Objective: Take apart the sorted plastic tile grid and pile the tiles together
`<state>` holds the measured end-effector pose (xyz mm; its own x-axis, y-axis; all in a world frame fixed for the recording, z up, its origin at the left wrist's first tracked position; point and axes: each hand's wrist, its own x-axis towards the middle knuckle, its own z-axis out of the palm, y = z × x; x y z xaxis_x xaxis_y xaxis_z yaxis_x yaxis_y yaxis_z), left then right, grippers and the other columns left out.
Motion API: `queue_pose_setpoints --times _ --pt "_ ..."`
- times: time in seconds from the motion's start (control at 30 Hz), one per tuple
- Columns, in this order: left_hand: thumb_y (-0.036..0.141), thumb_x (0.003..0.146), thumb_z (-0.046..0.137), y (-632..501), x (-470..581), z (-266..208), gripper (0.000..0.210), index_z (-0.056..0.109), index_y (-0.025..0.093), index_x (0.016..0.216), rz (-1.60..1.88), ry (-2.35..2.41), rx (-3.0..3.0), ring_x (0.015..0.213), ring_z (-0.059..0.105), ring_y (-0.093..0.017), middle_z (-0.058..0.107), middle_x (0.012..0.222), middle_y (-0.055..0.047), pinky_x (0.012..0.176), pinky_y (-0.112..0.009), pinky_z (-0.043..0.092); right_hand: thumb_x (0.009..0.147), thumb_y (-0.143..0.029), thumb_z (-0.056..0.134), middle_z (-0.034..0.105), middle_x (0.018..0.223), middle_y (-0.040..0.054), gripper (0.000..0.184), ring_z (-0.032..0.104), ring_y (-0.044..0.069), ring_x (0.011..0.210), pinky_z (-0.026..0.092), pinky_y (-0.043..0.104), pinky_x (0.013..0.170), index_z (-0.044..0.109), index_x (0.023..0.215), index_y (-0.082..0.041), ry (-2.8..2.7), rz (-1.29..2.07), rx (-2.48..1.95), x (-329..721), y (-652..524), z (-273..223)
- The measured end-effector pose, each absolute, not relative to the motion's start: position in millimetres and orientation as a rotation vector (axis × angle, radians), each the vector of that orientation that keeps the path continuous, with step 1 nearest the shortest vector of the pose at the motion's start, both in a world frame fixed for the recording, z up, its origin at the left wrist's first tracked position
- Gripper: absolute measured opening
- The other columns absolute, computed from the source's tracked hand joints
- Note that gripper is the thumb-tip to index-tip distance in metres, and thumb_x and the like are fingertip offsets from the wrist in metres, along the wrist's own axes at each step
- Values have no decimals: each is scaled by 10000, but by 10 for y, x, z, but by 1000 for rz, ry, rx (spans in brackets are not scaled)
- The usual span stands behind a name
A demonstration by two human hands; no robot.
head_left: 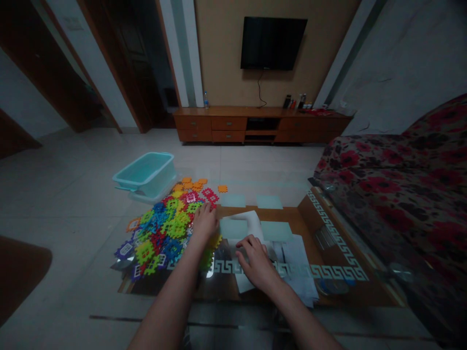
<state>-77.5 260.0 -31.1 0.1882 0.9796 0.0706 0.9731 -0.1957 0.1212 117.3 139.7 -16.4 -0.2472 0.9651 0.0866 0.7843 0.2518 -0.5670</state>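
A heap of colourful interlocking plastic tiles (175, 226), notched at the edges and some with window shapes, covers the left part of the glass coffee table (321, 271). At the heap's right edge is my left hand (206, 222), back up and fingers curled down close together. Its fingertips are hidden, so whatever they hold cannot be made out. My right hand (255, 260) is over the glass to the right of the heap, fingers bent but apart, with nothing seen in it. A single orange tile (222, 188) lies apart beyond the heap.
A light-blue plastic bin (146, 175) stands at the table's far left corner. Beneath the glass, white papers (297, 267) lie on a brown shelf (306, 221). A flower-patterned sofa (401, 180) is on the right. Farther off are a wooden TV cabinet (228, 124) and a wall-mounted television (273, 43).
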Motion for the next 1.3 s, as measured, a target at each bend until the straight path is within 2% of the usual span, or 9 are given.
queue_pose_setpoints --times 0.17,0.33,0.5,0.73,0.8,0.87,0.93,1.07,1.3 --pt "237 885 457 2580 -741 -345 368 638 171 1198 196 1920 2396 1348 412 -324 565 1361 -164 1144 -552 223 930 -219 531 581 1078 72 142 535 251 1040 414 387 913 614 1044 -234 -2130 580 -1583 1161 1378 -149" --pt "217 892 449 2498 -755 -351 442 562 148 1314 246 1914 2456 1358 413 -317 512 1425 -183 1158 -560 192 940 -224 521 584 1072 74 138 533 250 1036 410 385 903 617 1039 -227 -2137 545 -1586 1143 1340 -96" --pt "224 885 497 2424 -808 -266 474 507 148 1353 497 1841 2379 1334 450 -295 495 1440 -174 1137 -520 293 939 -233 520 590 1076 74 140 539 252 1038 410 387 888 623 1034 -229 -2112 490 -1576 1176 1339 -64" --pt "151 840 545 2125 -821 -58 130 623 185 937 1093 1647 1814 845 675 -173 693 949 -56 814 -331 546 921 -252 498 628 1017 76 159 574 243 1001 437 381 868 643 972 -211 -1932 604 -1499 1238 1414 -55" --pt "142 811 581 1984 -784 -19 156 596 187 959 1153 1612 1650 768 672 -148 686 926 -38 743 -292 550 906 -289 506 645 966 69 170 599 226 930 457 358 833 647 950 -204 -1807 719 -1435 1198 1442 -59" --pt "140 773 633 1857 -738 10 345 555 197 1105 1193 1560 1501 724 666 -130 680 965 -33 693 -265 549 887 -353 524 659 875 51 212 613 206 814 473 332 753 653 954 -198 -1617 906 -1405 1144 1470 -70" --pt "151 758 662 1755 -699 37 407 552 196 1146 1221 1461 1408 747 674 -134 683 968 -39 697 -262 552 853 -440 552 652 764 26 292 599 182 673 463 301 634 652 968 -191 -1364 1166 -1376 1098 1493 -76" --pt "180 812 606 1593 -679 132 85 652 184 883 1252 1290 1485 886 673 -177 688 914 -56 811 -310 553 771 -509 644 662 687 23 374 586 143 548 377 223 473 652 947 -179 -877 1603 -1239 1075 1494 -22" --pt "32 739 528 1386 -759 285 294 725 238 810 1142 1309 1805 1069 606 -211 653 1066 -57 971 -377 497 821 -402 669 717 783 71 277 633 131 612 407 196 479 704 938 -153 -625 1861 -1108 1063 1381 125"
